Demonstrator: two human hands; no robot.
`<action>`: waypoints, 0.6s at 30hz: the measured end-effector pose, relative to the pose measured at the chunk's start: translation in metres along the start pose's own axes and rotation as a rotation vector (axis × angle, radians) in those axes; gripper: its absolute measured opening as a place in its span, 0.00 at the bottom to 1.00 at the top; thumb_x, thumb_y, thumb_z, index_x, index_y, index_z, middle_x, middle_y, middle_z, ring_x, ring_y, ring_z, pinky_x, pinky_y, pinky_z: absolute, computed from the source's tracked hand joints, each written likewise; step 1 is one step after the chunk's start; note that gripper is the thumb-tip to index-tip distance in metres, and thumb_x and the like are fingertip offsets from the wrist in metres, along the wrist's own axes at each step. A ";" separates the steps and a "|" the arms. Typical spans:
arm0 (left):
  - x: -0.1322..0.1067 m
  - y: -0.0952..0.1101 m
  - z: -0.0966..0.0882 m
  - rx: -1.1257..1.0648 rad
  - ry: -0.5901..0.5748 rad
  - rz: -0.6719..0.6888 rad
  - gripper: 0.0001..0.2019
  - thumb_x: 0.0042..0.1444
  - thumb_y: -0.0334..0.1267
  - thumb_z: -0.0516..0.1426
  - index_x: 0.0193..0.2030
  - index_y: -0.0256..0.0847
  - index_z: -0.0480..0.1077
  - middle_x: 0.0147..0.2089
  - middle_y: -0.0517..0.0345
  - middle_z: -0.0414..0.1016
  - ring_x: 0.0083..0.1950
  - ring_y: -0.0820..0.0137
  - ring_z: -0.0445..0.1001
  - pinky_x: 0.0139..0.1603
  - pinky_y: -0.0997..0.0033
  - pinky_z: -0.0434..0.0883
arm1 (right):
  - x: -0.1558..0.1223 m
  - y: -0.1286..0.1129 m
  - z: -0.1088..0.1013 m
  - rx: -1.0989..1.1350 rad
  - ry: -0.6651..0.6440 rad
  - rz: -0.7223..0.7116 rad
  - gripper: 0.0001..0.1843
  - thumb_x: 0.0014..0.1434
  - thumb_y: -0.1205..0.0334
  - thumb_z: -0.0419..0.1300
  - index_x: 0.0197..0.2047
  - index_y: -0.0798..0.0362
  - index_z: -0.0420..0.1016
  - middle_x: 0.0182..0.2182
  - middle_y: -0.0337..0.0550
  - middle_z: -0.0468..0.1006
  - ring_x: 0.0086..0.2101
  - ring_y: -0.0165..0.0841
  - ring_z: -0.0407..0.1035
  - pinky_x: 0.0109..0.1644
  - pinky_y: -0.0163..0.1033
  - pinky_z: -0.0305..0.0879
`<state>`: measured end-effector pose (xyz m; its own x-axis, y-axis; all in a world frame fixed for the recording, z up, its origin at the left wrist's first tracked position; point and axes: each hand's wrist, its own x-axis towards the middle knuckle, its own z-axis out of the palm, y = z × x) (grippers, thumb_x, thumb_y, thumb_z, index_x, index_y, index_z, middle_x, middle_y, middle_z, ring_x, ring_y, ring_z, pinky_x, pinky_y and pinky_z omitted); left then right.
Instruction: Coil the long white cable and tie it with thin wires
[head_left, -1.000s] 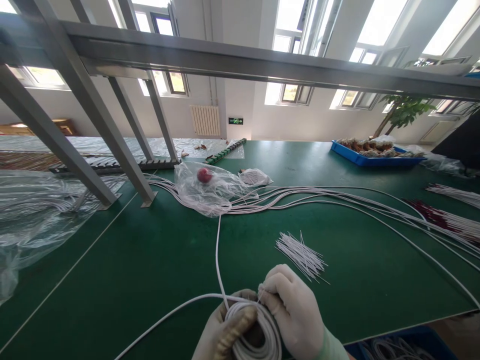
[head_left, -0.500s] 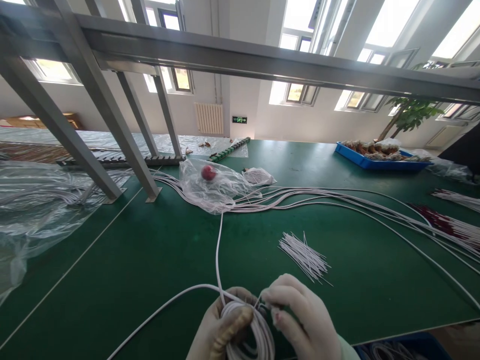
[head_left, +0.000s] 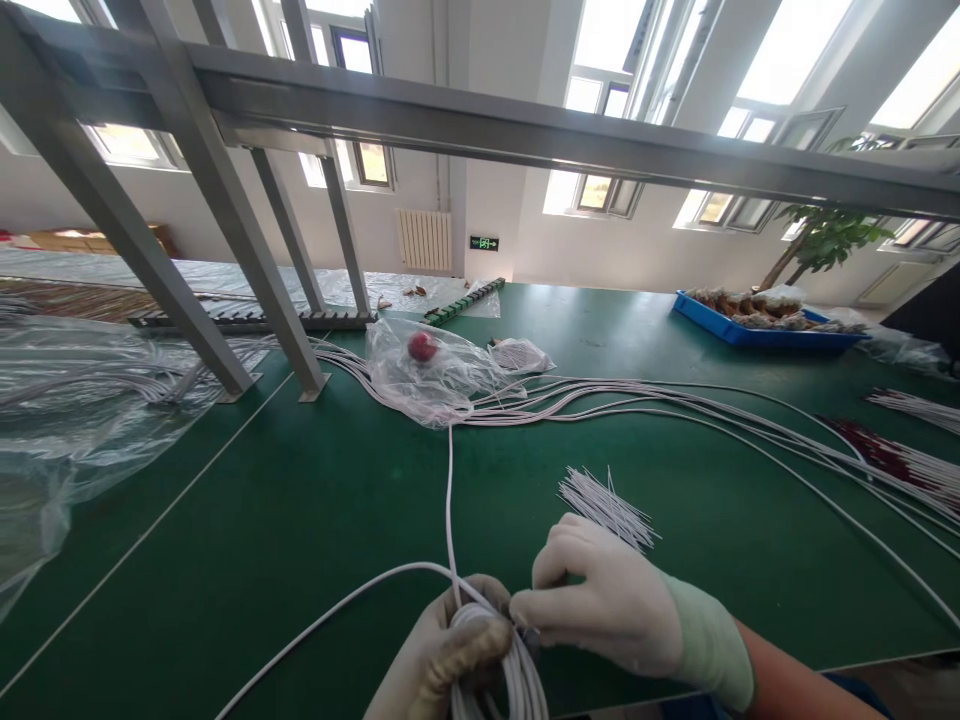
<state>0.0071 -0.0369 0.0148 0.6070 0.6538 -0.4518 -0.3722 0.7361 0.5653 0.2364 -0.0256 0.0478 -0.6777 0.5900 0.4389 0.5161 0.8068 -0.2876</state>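
My left hand (head_left: 431, 655), in a pale glove with stained fingertips, is closed around a coil of white cable (head_left: 521, 680) near the bottom edge. One cable length runs from the coil up the table; another curves off to the lower left. My right hand (head_left: 611, 600), gloved in white with a green cuff, is at the coil's right side. Its thumb and index finger pinch a thin white tie, which those fingers mostly hide now. A loose pile of thin white ties (head_left: 604, 505) lies just beyond this hand.
Several long white cables (head_left: 637, 388) cross the green table (head_left: 360, 500). A clear plastic bag (head_left: 390, 375) with a red round object (head_left: 422, 346) lies over them. Grey metal posts (head_left: 255, 280) stand left beneath a crossbar (head_left: 487, 130). A blue tray (head_left: 750, 335) sits far right.
My right hand has turned, its wrist swinging out to the right so that the forearm now shows. Its fingertips have come lower against the coil. My left hand keeps its hold.
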 end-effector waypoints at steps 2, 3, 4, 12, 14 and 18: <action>0.000 0.004 0.004 0.008 -0.046 -0.026 0.17 0.53 0.41 0.69 0.47 0.40 0.73 0.34 0.57 0.76 0.35 0.65 0.72 0.47 0.64 0.69 | 0.000 0.002 0.004 -0.018 -0.005 -0.016 0.15 0.77 0.53 0.52 0.44 0.49 0.77 0.36 0.40 0.74 0.33 0.34 0.61 0.37 0.42 0.53; 0.000 0.006 0.007 0.003 -0.053 -0.024 0.17 0.52 0.41 0.70 0.46 0.39 0.73 0.33 0.57 0.76 0.35 0.65 0.72 0.45 0.65 0.68 | 0.000 0.002 0.005 -0.038 -0.009 -0.035 0.14 0.77 0.55 0.52 0.43 0.49 0.76 0.35 0.40 0.73 0.33 0.34 0.60 0.37 0.42 0.52; 0.000 0.007 0.010 -0.006 -0.052 -0.023 0.18 0.51 0.41 0.70 0.45 0.39 0.73 0.32 0.58 0.75 0.34 0.66 0.72 0.44 0.65 0.68 | 0.000 0.001 0.006 -0.073 -0.018 -0.064 0.13 0.76 0.59 0.52 0.41 0.50 0.75 0.35 0.40 0.73 0.32 0.35 0.59 0.36 0.43 0.51; -0.002 0.009 0.021 -0.101 0.023 -0.022 0.23 0.43 0.41 0.75 0.44 0.39 0.77 0.39 0.55 0.76 0.42 0.65 0.74 0.50 0.66 0.67 | 0.011 -0.014 -0.008 -0.144 -0.270 -0.044 0.11 0.70 0.67 0.51 0.34 0.53 0.69 0.31 0.41 0.69 0.30 0.35 0.55 0.37 0.43 0.54; -0.001 0.009 0.021 -0.089 0.021 -0.007 0.20 0.44 0.39 0.75 0.43 0.39 0.77 0.39 0.56 0.75 0.42 0.67 0.72 0.49 0.69 0.67 | 0.011 -0.016 -0.009 -0.067 -0.320 0.009 0.10 0.68 0.66 0.52 0.33 0.51 0.67 0.31 0.41 0.69 0.30 0.34 0.55 0.37 0.43 0.54; 0.004 0.012 0.022 0.043 0.036 0.029 0.23 0.39 0.43 0.78 0.39 0.37 0.76 0.36 0.57 0.73 0.38 0.69 0.69 0.45 0.69 0.65 | 0.009 -0.019 0.000 0.173 -0.218 0.231 0.11 0.61 0.66 0.55 0.27 0.49 0.59 0.27 0.36 0.63 0.27 0.32 0.53 0.33 0.42 0.51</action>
<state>0.0200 -0.0289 0.0350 0.5701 0.6813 -0.4592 -0.3580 0.7091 0.6075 0.2205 -0.0360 0.0572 -0.6589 0.7351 0.1595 0.5849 0.6340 -0.5058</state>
